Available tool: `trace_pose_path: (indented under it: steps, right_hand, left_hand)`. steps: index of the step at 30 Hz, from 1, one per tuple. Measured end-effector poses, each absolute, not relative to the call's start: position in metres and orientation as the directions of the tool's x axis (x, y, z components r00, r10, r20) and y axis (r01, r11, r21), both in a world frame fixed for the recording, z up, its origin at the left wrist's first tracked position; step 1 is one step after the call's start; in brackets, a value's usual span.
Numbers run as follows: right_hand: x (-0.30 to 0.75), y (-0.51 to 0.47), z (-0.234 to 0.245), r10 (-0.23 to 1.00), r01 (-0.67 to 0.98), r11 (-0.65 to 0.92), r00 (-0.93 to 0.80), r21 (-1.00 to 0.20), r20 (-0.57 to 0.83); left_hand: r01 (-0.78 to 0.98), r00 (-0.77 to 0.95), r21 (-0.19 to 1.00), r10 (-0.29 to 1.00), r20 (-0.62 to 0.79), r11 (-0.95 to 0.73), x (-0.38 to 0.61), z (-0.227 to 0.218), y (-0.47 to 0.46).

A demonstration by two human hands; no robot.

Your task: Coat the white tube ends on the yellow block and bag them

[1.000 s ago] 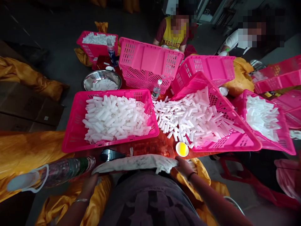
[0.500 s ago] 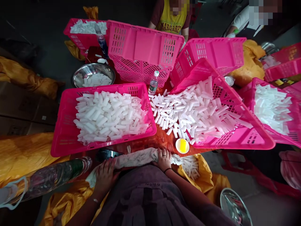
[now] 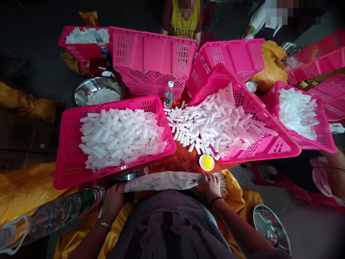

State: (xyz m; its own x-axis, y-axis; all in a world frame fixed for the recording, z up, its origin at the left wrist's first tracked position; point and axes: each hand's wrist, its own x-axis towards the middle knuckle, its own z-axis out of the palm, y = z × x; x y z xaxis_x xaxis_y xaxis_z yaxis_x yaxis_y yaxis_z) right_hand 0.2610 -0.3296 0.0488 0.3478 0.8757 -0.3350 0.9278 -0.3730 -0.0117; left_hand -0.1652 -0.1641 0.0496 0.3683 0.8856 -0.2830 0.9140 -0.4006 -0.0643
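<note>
A whitish, stained cloth (image 3: 164, 181) stretches along the near edge of the red table (image 3: 164, 163), in front of my body. My left hand (image 3: 114, 197) has its fingers closed on the cloth's left end. At the other end, my right hand (image 3: 212, 185) grips it with fingers curled over. Just beyond the cloth stands a pink basket (image 3: 64, 154) heaped with short white tubes (image 3: 121, 136). A small white dish (image 3: 207, 163) with something yellow in it sits above my right hand. A dark phone-like object (image 3: 125, 178) lies near my left hand.
A tilted pink basket (image 3: 285, 147) spills white tubes (image 3: 215, 122) onto the table. A small water bottle (image 3: 169, 94) stands between the piles; a metal bowl (image 3: 77, 94) is behind. A large plastic bottle (image 3: 59, 212) is at lower left. Co-workers (image 3: 184, 21) sit across.
My hands have moved farther apart, the right one sliding rightward and the left one slightly left. The cloth between them is now stretched straighter. The view has shifted a little.
</note>
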Motion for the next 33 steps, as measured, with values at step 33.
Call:
trace_pose_path:
  steps: [33]
  right_hand:
    - [0.265, -0.225, 0.091, 0.951, 0.842, -0.235, 0.097, -0.486, -0.293]
  left_hand:
    - [0.918, 0.355, 0.182, 0.935, 0.022, -0.352, -0.144, 0.168, -0.151]
